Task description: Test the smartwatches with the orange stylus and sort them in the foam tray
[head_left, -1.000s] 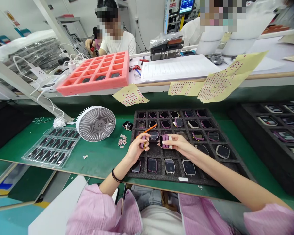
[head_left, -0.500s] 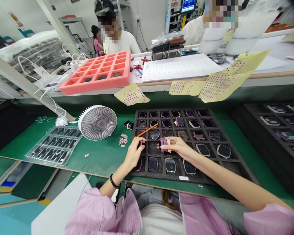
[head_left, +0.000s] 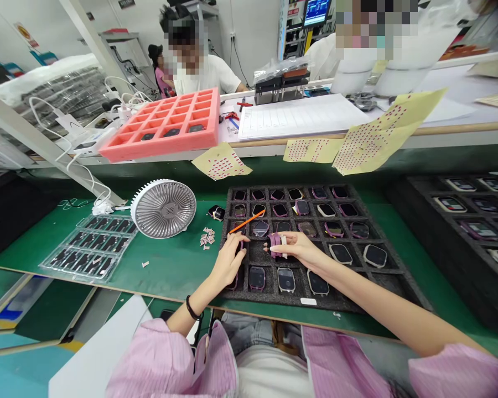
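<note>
My right hand (head_left: 295, 246) pinches a small stack of watch cases (head_left: 276, 246), purple with a pale one against the fingers, held on edge over the black foam tray (head_left: 354, 299). At the tray's left side, my left hand (head_left: 227, 262) bends over a compartment, thumb and forefinger around a purple watch case (head_left: 241, 244) that is mostly hidden. An orange stick (head_left: 248, 221) slants across the compartments just beyond the left fingertips; whether the hand touches it I cannot tell. Square watches (head_left: 286, 279) with dark faces and purple or silver frames sit in many compartments.
A white fan (head_left: 164, 209), scattered small pale pieces (head_left: 206, 237) and a clear plastic tray (head_left: 92, 246) of black parts lie leftward. Another watch tray (head_left: 481, 215) stands right. A pink foam tray (head_left: 166, 124) rests on the raised shelf. A person (head_left: 209, 72) sits opposite.
The view has shifted slightly. My left fingers have moved a little at the same compartment. My right hand still holds the watch cases at the same spot, and the orange stick stays where it was.
</note>
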A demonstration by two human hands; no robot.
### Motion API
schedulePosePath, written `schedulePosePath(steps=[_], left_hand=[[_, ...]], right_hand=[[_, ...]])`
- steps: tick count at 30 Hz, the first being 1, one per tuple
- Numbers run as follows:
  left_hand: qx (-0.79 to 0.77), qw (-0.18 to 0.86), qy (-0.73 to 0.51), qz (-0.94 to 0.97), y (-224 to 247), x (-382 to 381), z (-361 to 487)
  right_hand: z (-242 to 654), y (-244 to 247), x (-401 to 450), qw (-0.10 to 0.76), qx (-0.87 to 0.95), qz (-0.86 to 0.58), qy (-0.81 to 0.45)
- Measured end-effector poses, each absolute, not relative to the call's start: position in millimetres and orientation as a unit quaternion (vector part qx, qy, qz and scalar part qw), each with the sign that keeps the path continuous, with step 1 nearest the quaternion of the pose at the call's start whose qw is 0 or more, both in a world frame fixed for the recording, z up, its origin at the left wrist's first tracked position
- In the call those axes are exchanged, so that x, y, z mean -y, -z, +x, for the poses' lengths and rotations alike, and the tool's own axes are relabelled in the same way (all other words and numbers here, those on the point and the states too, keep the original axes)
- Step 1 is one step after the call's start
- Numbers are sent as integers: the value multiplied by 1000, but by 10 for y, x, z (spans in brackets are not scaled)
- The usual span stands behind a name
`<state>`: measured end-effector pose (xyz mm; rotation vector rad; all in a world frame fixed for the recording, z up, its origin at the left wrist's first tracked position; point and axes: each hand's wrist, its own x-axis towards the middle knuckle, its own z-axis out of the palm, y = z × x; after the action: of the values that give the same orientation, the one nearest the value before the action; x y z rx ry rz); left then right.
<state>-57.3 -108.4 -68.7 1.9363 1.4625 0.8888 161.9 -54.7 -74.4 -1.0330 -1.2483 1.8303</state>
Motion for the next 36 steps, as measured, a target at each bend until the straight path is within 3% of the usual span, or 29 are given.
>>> schedulePosePath(steps=[26,31,36], left_hand=[[-535,233,-309,751,742,1072,-575],[-407,245,-339,812,585,1015,-406],[-295,281,-345,846,472,859,-178]], right_hand=[[1634,754,531,327,433,-398,-740],[1654,644,555,286,421,-344,-789],[1697,557,641,317,398,-331,-795]])
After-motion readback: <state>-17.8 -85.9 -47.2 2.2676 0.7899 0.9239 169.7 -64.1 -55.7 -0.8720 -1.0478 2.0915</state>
